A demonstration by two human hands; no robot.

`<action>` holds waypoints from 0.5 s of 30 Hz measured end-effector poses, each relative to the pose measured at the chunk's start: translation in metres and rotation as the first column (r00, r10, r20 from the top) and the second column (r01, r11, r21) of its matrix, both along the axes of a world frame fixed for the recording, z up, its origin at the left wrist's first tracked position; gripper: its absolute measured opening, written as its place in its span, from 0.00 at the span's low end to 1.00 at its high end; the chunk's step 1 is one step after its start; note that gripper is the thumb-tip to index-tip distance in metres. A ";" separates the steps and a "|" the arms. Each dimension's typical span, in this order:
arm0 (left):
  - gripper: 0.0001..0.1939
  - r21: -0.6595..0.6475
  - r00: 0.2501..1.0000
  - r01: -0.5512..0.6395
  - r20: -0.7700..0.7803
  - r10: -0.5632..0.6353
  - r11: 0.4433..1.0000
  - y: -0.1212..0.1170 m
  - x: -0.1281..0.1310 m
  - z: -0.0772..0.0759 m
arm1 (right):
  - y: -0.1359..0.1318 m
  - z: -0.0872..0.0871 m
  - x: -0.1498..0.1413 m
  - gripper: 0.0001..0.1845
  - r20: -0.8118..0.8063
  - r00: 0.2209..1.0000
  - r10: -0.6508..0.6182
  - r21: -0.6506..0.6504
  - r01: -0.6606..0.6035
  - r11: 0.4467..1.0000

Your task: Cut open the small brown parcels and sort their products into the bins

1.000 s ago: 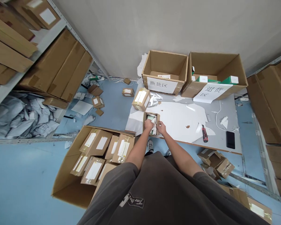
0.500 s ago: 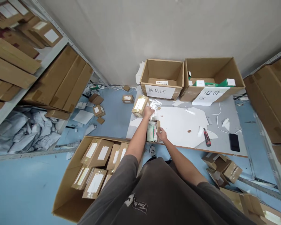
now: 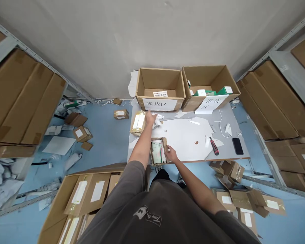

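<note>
An opened small cardboard box [image 3: 151, 154] sits at the table's front edge, with a pale green and white packet [image 3: 157, 151] inside it. My right hand [image 3: 171, 154] grips the right side wall of this box between thumb and fingers. Farther forward, my left hand [image 3: 150, 118] reaches over crumpled white paper [image 3: 157, 122], its fingers apart. Part of the paper is hidden beneath the hand. Just left of that hand stands a taped carton [image 3: 138, 122] with a white label.
Two large open cartons with paper signs, a left one [image 3: 160, 76] and a right one [image 3: 205, 76], stand at the table's back. A red and black utility knife [image 3: 214, 146] and a phone [image 3: 237, 146] lie at right. A big carton [image 3: 49, 217] of parcels stands front left.
My left hand pulled crumpled white paper out of the small box and carried it forward to the scraps beside the taped carton. The packet inside is now exposed. My right hand stayed on the box.
</note>
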State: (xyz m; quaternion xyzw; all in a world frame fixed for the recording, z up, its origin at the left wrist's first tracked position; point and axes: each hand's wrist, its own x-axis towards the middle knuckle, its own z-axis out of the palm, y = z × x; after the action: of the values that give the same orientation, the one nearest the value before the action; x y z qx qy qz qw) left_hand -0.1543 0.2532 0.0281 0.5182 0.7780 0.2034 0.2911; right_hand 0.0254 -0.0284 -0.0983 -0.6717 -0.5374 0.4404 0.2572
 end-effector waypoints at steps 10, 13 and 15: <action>0.26 0.177 0.972 0.234 -0.022 -0.233 0.956 -0.097 -0.006 0.031 | 0.003 0.004 0.006 0.35 -0.030 0.999 -0.010 -0.080 0.007 0.997; 0.27 0.039 0.967 0.253 -0.032 -0.252 0.967 -0.165 0.014 0.019 | 0.005 0.000 0.006 0.34 -0.038 0.999 0.017 -0.058 -0.020 0.998; 0.27 -0.156 0.974 0.213 -0.049 -0.223 0.965 -0.205 0.032 0.004 | 0.005 -0.003 0.005 0.34 -0.037 0.999 0.036 -0.045 -0.037 0.998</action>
State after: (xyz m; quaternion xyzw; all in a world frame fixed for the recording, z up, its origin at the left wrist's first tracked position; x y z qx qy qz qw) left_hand -0.1227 0.0480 0.0317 0.5838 0.7386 0.0939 0.3237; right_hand 0.0304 -0.0231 -0.1016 -0.6594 -0.5344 0.4694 0.2433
